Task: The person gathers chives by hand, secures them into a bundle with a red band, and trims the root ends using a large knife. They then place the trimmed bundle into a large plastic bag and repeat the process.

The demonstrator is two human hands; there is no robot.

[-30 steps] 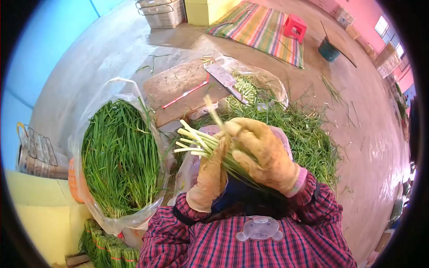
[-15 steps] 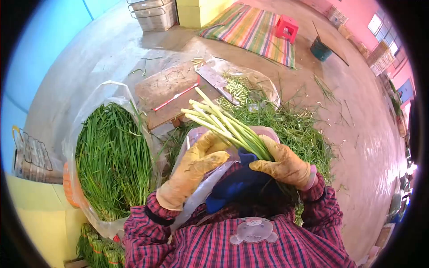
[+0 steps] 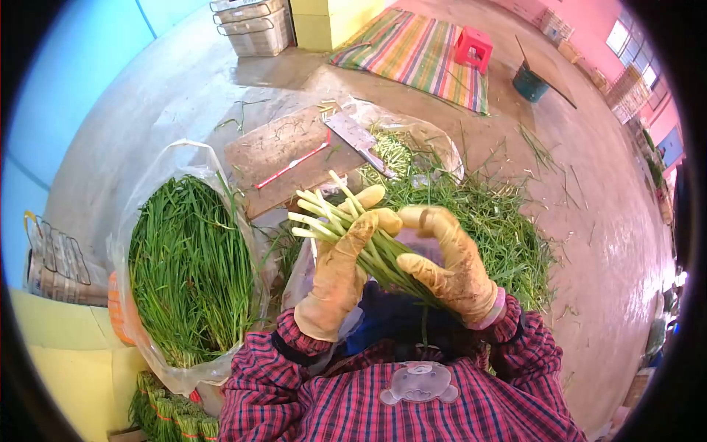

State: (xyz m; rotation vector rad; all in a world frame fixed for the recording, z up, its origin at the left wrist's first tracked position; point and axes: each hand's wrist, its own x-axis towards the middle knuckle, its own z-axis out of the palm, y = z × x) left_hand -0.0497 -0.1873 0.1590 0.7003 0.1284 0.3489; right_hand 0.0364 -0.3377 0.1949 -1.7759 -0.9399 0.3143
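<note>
A bunch of green stalks (image 3: 379, 254) with pale ends pointing up and left lies across both gloved hands. My left hand (image 3: 342, 261), in a dirty yellow glove, wraps round the bunch near the pale ends. My right hand (image 3: 449, 258), gloved alike, has its fingers curved over the bunch, thumb apart from the fingers, around its greener part. Beyond the hands, a cleaver (image 3: 357, 140) lies at the edge of a wooden board (image 3: 276, 147) with a red and white strip (image 3: 294, 163). Cut pale pieces (image 3: 394, 155) lie on plastic beside it.
A clear bag of long green stalks (image 3: 188, 265) stands at the left, with tied bundles (image 3: 169, 412) below. Loose green trimmings (image 3: 508, 236) cover the floor at the right. Farther off are a striped mat (image 3: 420, 55), a red stool (image 3: 473, 48) and a green bucket (image 3: 530, 83).
My left hand has moved up and right and closed round the bunch near its pale ends. The stalks sit lower and flatter, and my right hand has shifted left and opened wider.
</note>
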